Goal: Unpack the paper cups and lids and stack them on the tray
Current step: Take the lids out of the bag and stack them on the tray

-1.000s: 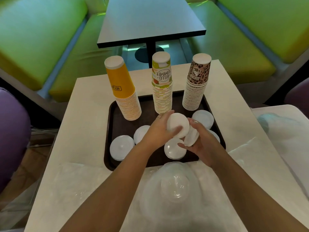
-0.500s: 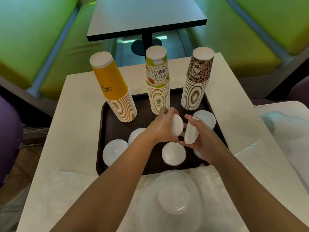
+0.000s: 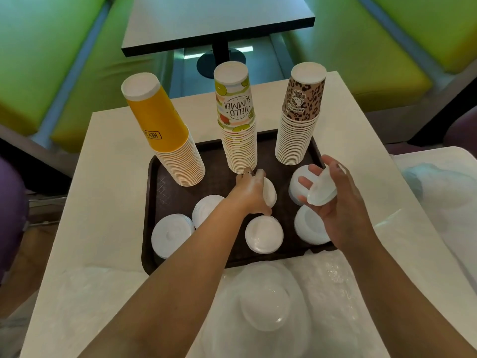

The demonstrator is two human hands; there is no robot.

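A pale cream square desk (image 3: 116, 202) stands in front, its near edge covered by crumpled clear plastic wrapping (image 3: 335, 293). Beyond it is a second desk with a dark grey top (image 3: 214, 19) on a black pedestal base (image 3: 222, 60). Lime-green padded benches run along both sides, one on the left (image 3: 51, 60) and one on the right (image 3: 374, 52). A purple rounded seat (image 3: 10, 215) sits at the left edge.

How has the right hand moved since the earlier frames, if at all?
Yes. The right hand, holding lids, has swung rightward away from the left hand, toward the tray's right edge, now below the leopard-print cup stack.
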